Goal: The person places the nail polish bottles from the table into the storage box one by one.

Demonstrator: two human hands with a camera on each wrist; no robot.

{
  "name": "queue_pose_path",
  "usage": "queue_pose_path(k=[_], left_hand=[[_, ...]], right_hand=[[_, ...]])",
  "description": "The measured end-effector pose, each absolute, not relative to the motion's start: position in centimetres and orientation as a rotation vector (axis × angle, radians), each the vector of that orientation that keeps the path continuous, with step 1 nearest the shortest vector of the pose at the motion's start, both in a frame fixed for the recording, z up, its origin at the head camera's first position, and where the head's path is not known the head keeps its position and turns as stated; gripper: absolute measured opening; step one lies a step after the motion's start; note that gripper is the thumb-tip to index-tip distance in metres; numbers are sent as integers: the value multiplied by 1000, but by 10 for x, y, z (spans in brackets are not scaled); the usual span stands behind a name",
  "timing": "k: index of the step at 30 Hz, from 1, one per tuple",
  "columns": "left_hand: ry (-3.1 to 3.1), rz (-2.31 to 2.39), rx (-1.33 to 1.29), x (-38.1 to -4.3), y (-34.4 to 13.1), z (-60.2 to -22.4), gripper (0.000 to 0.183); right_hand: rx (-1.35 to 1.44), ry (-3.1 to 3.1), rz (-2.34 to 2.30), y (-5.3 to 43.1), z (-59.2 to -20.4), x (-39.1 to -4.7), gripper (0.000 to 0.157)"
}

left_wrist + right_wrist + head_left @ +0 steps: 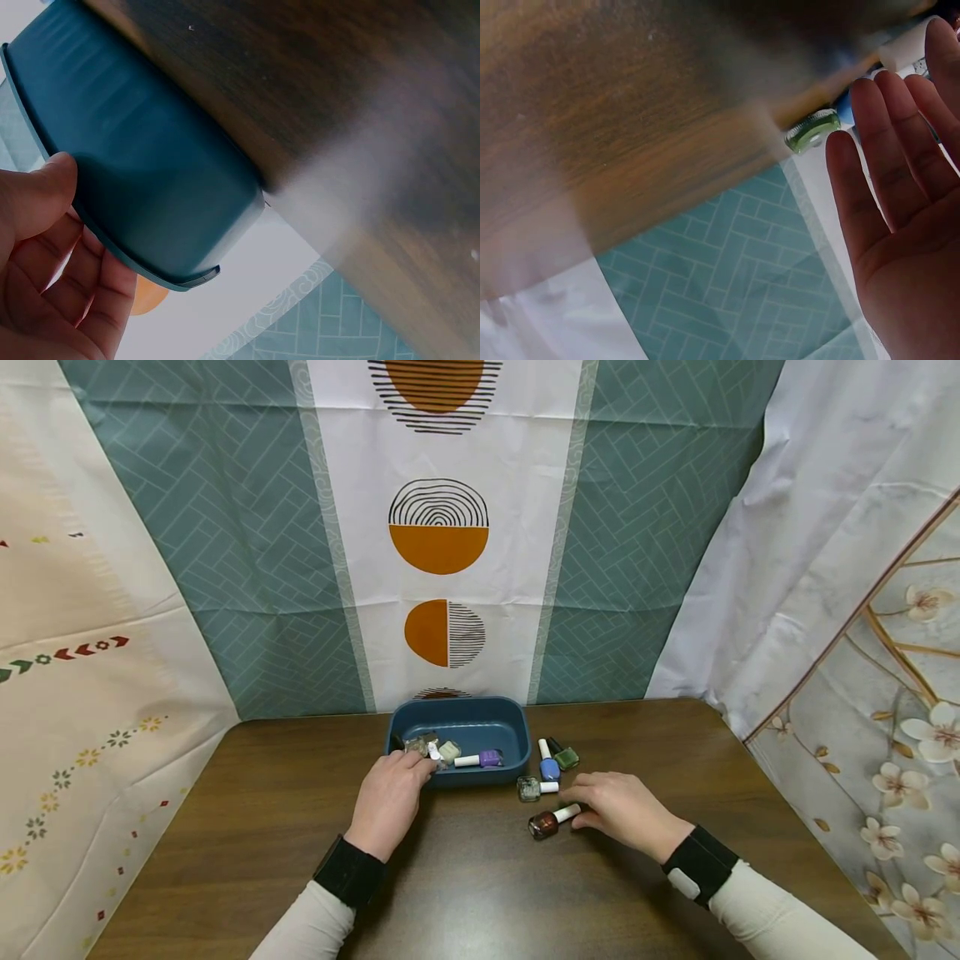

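My left hand point(391, 798) grips the near left rim of a blue plastic bin point(517, 747); in the left wrist view the thumb point(56, 180) lies on the bin's outer wall. Inside are a purple nail polish bottle point(491, 758) with a white cap and several clear or pale bottles point(449, 752), partly hidden by that hand. My right hand point(626, 808) hovers with loosely extended fingers beside the white cap of a dark brown nail polish bottle point(543, 825), which lies on the table. Whether it touches the cap, I cannot tell.
Right of the bin lie a glittery grey nail polish bottle point(528, 789), a blue one point(550, 769) and a green one point(567, 758) with a black cap. The brown wooden table point(480, 893) ends at a patterned curtain point(630, 568) behind the bin.
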State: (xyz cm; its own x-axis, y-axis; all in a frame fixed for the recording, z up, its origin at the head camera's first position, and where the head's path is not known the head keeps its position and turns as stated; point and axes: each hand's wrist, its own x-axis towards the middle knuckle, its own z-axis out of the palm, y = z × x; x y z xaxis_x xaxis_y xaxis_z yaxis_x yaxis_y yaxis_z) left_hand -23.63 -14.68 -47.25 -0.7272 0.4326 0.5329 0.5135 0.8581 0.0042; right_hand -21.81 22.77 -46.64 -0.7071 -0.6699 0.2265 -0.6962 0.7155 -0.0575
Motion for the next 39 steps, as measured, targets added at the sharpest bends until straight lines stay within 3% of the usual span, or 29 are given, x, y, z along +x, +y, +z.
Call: queue_pose_path(k=[39], left_hand=[[-2528, -214, -678, -237, -147, -472, 22]], right_hand=[[1103, -2759, 194, 222, -476, -219, 23]])
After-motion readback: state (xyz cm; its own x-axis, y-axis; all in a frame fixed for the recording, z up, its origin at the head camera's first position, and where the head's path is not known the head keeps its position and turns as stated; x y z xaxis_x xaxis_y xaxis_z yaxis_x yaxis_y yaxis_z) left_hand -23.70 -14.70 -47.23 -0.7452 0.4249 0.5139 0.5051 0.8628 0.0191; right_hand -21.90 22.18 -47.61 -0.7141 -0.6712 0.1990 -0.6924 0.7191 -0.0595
